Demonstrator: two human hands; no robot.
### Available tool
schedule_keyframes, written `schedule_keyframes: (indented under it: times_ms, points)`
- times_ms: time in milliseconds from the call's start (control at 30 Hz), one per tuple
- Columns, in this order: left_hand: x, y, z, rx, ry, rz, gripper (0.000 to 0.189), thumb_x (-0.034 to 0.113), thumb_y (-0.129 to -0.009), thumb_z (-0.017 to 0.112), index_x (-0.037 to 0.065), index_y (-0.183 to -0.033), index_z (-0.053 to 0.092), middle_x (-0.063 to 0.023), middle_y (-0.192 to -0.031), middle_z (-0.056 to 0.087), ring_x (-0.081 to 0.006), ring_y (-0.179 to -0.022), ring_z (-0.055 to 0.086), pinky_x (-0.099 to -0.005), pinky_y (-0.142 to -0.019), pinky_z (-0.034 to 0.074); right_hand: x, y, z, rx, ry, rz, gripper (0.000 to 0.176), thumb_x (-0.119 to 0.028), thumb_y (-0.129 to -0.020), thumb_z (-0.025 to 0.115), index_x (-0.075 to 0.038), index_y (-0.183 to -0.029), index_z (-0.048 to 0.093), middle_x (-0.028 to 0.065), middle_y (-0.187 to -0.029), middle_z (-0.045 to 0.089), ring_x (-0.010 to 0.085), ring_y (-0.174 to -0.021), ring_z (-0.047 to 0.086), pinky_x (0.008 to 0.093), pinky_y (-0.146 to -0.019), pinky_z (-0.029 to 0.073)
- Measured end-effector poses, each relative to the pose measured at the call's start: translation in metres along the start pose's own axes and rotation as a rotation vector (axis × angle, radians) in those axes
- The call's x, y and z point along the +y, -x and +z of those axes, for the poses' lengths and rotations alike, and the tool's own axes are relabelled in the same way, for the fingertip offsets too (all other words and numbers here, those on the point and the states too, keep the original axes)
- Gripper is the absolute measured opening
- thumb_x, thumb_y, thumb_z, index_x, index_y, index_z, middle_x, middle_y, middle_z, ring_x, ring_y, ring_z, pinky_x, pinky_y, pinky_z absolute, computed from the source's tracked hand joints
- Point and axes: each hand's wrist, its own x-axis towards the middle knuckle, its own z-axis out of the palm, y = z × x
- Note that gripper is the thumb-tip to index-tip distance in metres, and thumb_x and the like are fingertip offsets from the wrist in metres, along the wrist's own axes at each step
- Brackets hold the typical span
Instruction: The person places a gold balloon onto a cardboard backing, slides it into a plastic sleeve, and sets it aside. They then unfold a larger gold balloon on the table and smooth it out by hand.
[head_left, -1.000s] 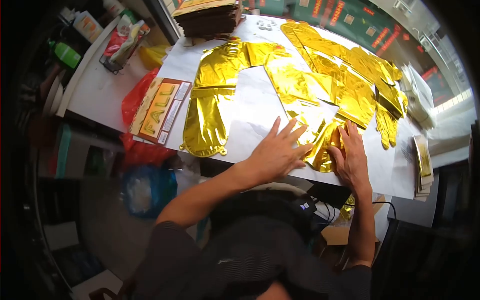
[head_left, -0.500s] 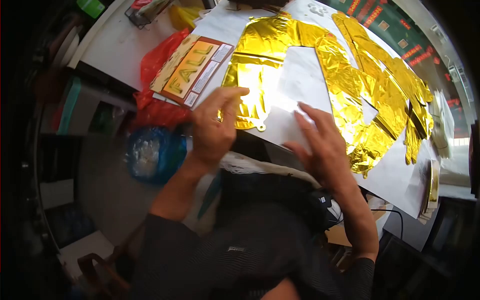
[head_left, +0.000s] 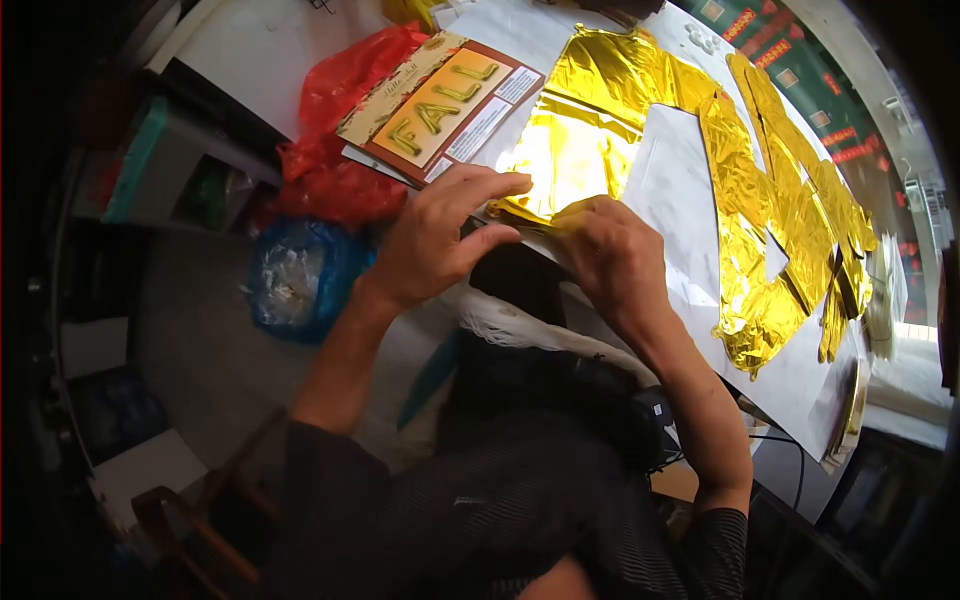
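A flat gold foil balloon (head_left: 600, 85) lies on the white table with its lower end at the near edge. My right hand (head_left: 622, 260) has its fingers closed on that lower end, which looks slightly bunched and smeared by motion. At the left corner of the same end is my left hand (head_left: 432, 235), thumb and forefinger spread with a gap between them. More flat gold foil balloons (head_left: 790, 210) lie overlapping to the right. Left of the foil rests a printed card (head_left: 440, 110) reading "FALL", above other flat sheets.
A red plastic bag (head_left: 350, 75) sits at the table's left edge beside the card. Below it hangs a blue bag (head_left: 300, 275) with clear plastic inside. White strings (head_left: 530, 330) cross my lap. Gold-edged packets (head_left: 850, 410) stand at the table's right end.
My right hand has moved left and closed on the balloon's lower end, which is now folded up or bunched. My left thumb and forefinger have spread apart. The whole view has shifted slightly.
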Motion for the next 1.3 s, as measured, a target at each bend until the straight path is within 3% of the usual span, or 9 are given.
schedule_keyframes:
  times_ms: [233, 333, 500, 767, 833, 967, 1033, 1167, 1300]
  points:
    - [-0.005, -0.018, 0.014, 0.036, 0.033, -0.048, 0.031, 0.004, -0.087, 0.074, 0.004, -0.118, 0.071, -0.0141, -0.096, 0.073, -0.031, -0.086, 0.07, -0.0384, -0.079, 0.056, 0.012, -0.009, 0.0, -0.111, -0.306, 0.331, 0.009, 0.001, -0.088, 0.074, 0.005, -0.096, 0.072, 0.0058, -0.085, 0.072, 0.0096, -0.078, 0.063, 0.0284, -0.073, 0.052]
    - [-0.005, -0.024, 0.015, 0.022, 0.02, -0.112, 0.03, 0.005, -0.087, 0.074, 0.003, -0.118, 0.072, -0.0149, -0.089, 0.074, -0.0282, -0.079, 0.072, -0.0368, -0.074, 0.057, 0.017, -0.011, -0.002, -0.126, -0.325, 0.239, 0.01, -0.004, -0.093, 0.073, 0.005, -0.095, 0.072, 0.0042, -0.086, 0.071, 0.0074, -0.079, 0.061, 0.0266, -0.072, 0.051]
    - [0.0, -0.031, 0.013, -0.05, 0.206, -0.339, 0.032, 0.003, -0.09, 0.073, 0.003, -0.122, 0.072, -0.0082, -0.092, 0.075, -0.0119, -0.086, 0.072, -0.0269, -0.078, 0.058, 0.009, -0.02, -0.016, -0.124, -0.289, 0.253, 0.014, -0.009, -0.095, 0.07, 0.005, -0.095, 0.073, 0.0033, -0.078, 0.069, 0.008, -0.071, 0.06, 0.0254, -0.065, 0.05]
    - [0.002, -0.039, 0.011, -0.062, 0.23, -0.315, 0.026, 0.009, -0.089, 0.075, 0.001, -0.114, 0.074, -0.0134, -0.087, 0.076, -0.0192, -0.078, 0.074, -0.0312, -0.071, 0.057, 0.008, -0.029, -0.015, -0.143, -0.336, 0.368, 0.014, -0.009, -0.092, 0.072, 0.005, -0.092, 0.072, 0.0038, -0.073, 0.068, 0.008, -0.064, 0.059, 0.027, -0.058, 0.049]
    - [0.002, -0.042, 0.009, -0.081, 0.215, -0.305, 0.023, 0.011, -0.089, 0.075, 0.001, -0.11, 0.075, -0.0142, -0.087, 0.076, -0.0206, -0.078, 0.074, -0.0319, -0.071, 0.057, 0.005, -0.033, -0.017, -0.155, -0.302, 0.512, 0.019, -0.017, -0.083, 0.08, -0.002, -0.094, 0.079, 0.0196, -0.082, 0.074, 0.029, -0.073, 0.072, 0.038, -0.07, 0.055]
    - [0.001, -0.048, 0.012, -0.09, 0.138, -0.298, 0.019, 0.013, -0.091, 0.074, 0.0, -0.105, 0.077, -0.0129, -0.089, 0.076, -0.0176, -0.078, 0.072, -0.0302, -0.071, 0.056, 0.01, -0.033, -0.015, -0.161, -0.397, 0.573, 0.018, -0.015, -0.084, 0.081, -0.002, -0.095, 0.077, 0.0193, -0.084, 0.074, 0.0251, -0.074, 0.072, 0.0359, -0.07, 0.055]
    - [0.0, -0.048, 0.015, -0.105, 0.134, -0.331, 0.019, 0.012, -0.092, 0.074, -0.001, -0.106, 0.077, -0.01, -0.091, 0.076, -0.0117, -0.08, 0.071, -0.0268, -0.072, 0.056, 0.006, -0.028, -0.017, 0.018, -0.196, 0.198, 0.014, -0.01, -0.093, 0.074, 0.002, -0.099, 0.072, 0.0054, -0.082, 0.072, 0.0099, -0.07, 0.062, 0.0274, -0.065, 0.053]
    - [-0.005, -0.045, 0.018, -0.075, 0.176, -0.394, 0.018, 0.009, -0.093, 0.073, -0.002, -0.107, 0.076, -0.0086, -0.09, 0.076, -0.0112, -0.077, 0.07, -0.0255, -0.072, 0.056, 0.035, -0.02, -0.043, 0.263, -0.13, 0.349, 0.016, -0.012, -0.096, 0.07, 0.001, -0.104, 0.074, 0.0078, -0.085, 0.073, 0.0123, -0.073, 0.065, 0.0273, -0.069, 0.053]
    - [-0.007, -0.045, 0.021, -0.063, 0.225, -0.43, 0.018, 0.007, -0.092, 0.073, -0.002, -0.108, 0.075, -0.0071, -0.09, 0.076, -0.0099, -0.078, 0.069, -0.0245, -0.071, 0.055, 0.061, -0.045, -0.069, 0.05, 0.226, 0.578, 0.034, -0.033, -0.092, 0.071, -0.001, -0.099, 0.076, 0.0141, -0.083, 0.075, 0.024, -0.074, 0.07, 0.0369, -0.072, 0.054]
